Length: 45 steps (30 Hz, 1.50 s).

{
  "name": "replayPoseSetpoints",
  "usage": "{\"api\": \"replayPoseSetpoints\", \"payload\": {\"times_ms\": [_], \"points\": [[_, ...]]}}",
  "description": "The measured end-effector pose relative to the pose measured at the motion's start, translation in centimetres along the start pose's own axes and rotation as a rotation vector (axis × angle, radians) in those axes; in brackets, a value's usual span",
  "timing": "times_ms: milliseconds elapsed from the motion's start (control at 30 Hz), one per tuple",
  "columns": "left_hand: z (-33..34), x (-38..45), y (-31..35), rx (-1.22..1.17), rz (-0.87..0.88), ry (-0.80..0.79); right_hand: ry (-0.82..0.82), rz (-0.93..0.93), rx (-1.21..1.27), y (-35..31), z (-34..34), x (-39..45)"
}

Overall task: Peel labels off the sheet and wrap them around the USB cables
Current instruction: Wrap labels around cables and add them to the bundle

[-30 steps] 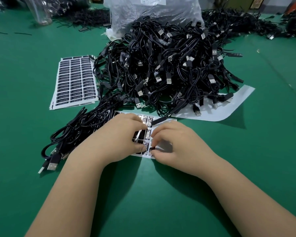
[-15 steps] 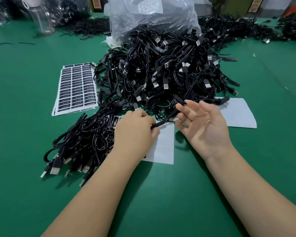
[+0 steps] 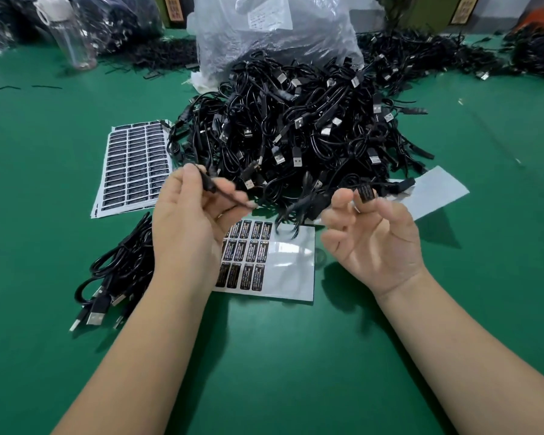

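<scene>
Just above the glossy, part-peeled label sheet, the left hand pinches a thin, limp black cable, best held near its end. The right hand, fingers loosely spread, carries a flimsy, sticky label on a fingertip. Beyond the sheet sprawls the tangled cable heap on the green bench.

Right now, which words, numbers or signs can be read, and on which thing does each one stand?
Nothing can be read for certain.
Partly used label sheet: pale print, too blurred.
Full label sheets: too small.
Peeled label on right hand: blurred.
Paper on plastic bag: too faint.
Yellow signs: unreadable.
</scene>
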State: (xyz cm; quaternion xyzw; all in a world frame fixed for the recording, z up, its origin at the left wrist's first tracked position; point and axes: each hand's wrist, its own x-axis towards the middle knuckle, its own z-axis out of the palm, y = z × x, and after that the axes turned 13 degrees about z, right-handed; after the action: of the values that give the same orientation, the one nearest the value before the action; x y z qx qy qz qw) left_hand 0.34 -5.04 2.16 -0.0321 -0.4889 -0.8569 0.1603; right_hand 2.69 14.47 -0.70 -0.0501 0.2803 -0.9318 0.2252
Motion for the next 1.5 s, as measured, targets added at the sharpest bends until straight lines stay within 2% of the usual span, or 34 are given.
{"api": "replayPoseSetpoints", "payload": {"times_ms": [67, 133, 200, 267, 333, 433, 733, 867, 1167, 1500], "points": [[-0.4, 0.0, 0.0, 0.130, -0.071, -0.027, -0.014, 0.026, -0.009, 0.1, -0.1, 0.0], [-0.8, -0.1, -0.4, 0.388, -0.170, -0.173, 0.042, 0.051, -0.035, 0.2, -0.3, 0.0], [-0.7, -0.5, -0.9, 0.580, -0.250, -0.329, 0.182, 0.059, -0.144, 0.2, -0.4, 0.2], [-0.2, -0.8, -1.2, 0.624, -0.288, -0.407, 0.344, 0.064, -0.265, 0.3, -0.3, 0.5], [0.0, -1.0, -1.5, 0.737, -0.198, -0.489, 0.446, 0.069, -0.330, 0.5, -0.1, 0.8], [-0.2, -1.3, -1.8, 0.904, 0.049, -0.598, 0.507, 0.072, -0.389, 0.7, 0.1, 1.0], [-0.2, -1.5, -1.8, 0.942, 0.117, -0.597, 0.527, 0.052, -0.413, 0.8, 0.1, 0.9], [-0.1, -1.4, -2.0, 0.859, 0.056, -0.591, 0.529, 0.042, -0.438, 0.9, 0.2, 1.0], [-0.3, -1.3, -2.3, 0.714, 0.008, -0.440, 0.586, 0.058, -0.739, 0.5, -0.1, 0.7], [-0.4, -1.4, -2.5, 0.813, 0.057, -0.453, 0.662, 0.004, -0.908, 1.2, 0.4, 0.9]]}}
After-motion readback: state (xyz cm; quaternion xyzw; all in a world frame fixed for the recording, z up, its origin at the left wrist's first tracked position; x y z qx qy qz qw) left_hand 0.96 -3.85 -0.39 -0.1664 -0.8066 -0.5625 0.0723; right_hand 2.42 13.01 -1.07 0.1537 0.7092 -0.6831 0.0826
